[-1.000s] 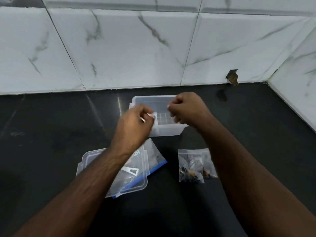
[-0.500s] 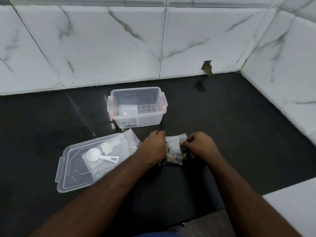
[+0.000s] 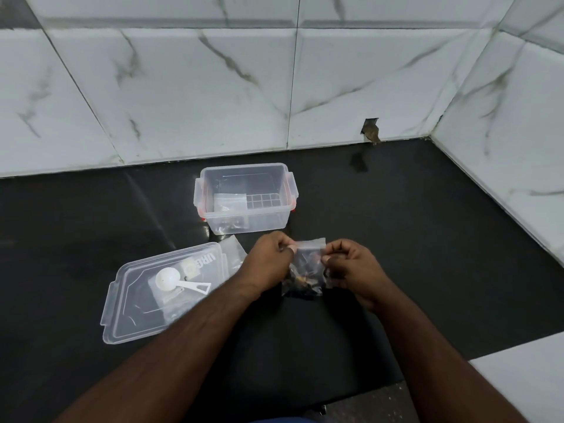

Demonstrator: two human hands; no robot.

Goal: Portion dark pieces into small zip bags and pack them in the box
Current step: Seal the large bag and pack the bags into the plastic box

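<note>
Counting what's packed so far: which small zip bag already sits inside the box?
The flat clear bag on the box floor; the other, holding dark pieces, is pinched between both hands.

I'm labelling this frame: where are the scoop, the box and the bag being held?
scoop [image 3: 167, 279]: head view, on its round bowl.
box [image 3: 244, 169]: head view, on its far rim.
bag [image 3: 309, 254]: head view, on its clear upper part.

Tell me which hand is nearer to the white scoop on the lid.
Left. The left hand pinches the small zip bag just right of the lid where the white scoop lies. The right hand grips the bag's far side, farther from the scoop.
</note>
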